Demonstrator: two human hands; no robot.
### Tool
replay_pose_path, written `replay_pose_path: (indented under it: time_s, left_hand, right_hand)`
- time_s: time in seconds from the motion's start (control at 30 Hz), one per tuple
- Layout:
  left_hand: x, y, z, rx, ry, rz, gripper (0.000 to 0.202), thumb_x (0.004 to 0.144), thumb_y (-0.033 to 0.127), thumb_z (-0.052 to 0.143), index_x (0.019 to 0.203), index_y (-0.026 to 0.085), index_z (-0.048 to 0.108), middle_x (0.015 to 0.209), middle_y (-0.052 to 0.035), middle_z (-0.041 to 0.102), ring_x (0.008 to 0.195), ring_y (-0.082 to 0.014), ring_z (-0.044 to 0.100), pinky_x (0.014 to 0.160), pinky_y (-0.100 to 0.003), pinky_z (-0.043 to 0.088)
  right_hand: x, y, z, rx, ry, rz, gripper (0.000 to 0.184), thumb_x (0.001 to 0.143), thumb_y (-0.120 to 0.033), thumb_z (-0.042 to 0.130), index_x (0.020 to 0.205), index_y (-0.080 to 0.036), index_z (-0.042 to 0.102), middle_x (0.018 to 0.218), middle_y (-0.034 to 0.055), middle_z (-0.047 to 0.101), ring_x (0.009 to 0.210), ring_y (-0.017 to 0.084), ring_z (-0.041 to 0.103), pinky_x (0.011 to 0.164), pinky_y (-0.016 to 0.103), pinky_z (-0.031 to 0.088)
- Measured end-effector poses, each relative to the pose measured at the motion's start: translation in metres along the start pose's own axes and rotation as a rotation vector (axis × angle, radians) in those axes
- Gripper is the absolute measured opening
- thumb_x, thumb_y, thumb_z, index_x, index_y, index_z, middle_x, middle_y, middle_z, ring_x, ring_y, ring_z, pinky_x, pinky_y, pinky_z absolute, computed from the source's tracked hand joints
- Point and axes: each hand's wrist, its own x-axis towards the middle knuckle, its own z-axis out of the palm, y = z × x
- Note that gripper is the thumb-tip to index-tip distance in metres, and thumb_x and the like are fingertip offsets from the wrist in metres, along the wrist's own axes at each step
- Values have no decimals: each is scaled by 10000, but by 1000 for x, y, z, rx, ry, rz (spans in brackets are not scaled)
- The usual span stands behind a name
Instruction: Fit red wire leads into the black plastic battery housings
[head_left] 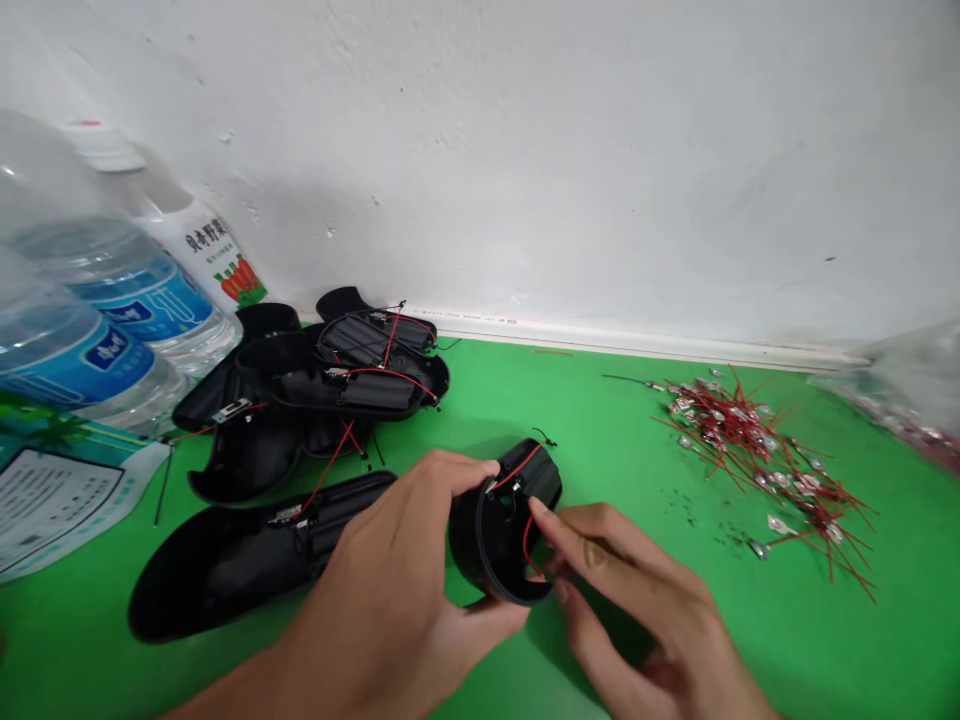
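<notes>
A curved black plastic housing, hollow and threaded with thin red wire, is held up, tilted on its edge.

The white bottle's label reads 贝奇野菜 in dark characters.

A green mat covers the work surface and meets a white wall along a white strip of skirting. At the left stand clear water bottles with blue labels, with a white bottle bearing a carrot picture behind them. A printed packet lies in front. Black plastic shells with red wires are piled nearby, and another shell lies closer. At the right sits a tangled heap of red wires with silver tabs, beside a clear plastic bag.
</notes>
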Motion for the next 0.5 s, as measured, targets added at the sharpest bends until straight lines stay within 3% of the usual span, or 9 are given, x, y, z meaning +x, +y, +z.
replay_pose_path:
  time_s: [0.17,0.27,0.33,0.4,0.43,0.5]
  left_hand:
    - [-4,1,2,-52,-22,-16,601,781,127,784,1266,287,468,1148,-8,738,998,-203,782,850,-296,670]
    - [-4,0,5,-114,-99,-70,702,777,149,858,1319,321,446,1224,15,736,1065,-189,777,845,-270,665]
    - [-2,-1,5,-103,-192,-93,804,812,198,888,1432,321,390,1359,-13,711,1182,-200,753,953,-304,661]
    - [-1,-1,0,-16,-219,-38,863,914,265,822,1580,272,274,1580,-98,580,1418,-244,625,1141,-377,586]
    - [-2,-1,-5,35,-179,10,825,976,272,745,1625,249,235,1659,-121,495,1507,-259,537,1212,-405,531]
    - [-5,0,-17,91,-53,101,673,1059,226,557,1659,284,259,1712,-88,423,1573,-264,447,1268,-452,473]
  right_hand:
    - [-10,9,-5,-442,-45,-221,530,1049,-54,521,1576,-71,462,1133,145,715,968,215,716,822,287,652]
    - [-9,16,-9,-582,-41,-285,422,1100,-128,532,1513,-45,504,1096,129,714,948,215,720,806,305,647]
    - [0,24,-11,-614,-12,-316,367,1105,-140,541,1465,-72,551,1104,111,707,951,210,717,805,315,642]
    - [14,33,-13,-668,38,-334,346,1091,-135,554,1428,-66,592,1104,118,704,932,236,710,780,360,647]
    - [22,37,-13,-705,61,-329,348,1082,-140,564,1414,-47,611,1097,133,702,910,259,705,753,393,650]
    - [33,42,-14,-751,99,-288,389,1061,-146,584,1409,22,620,1102,186,694,904,320,697,742,482,650]
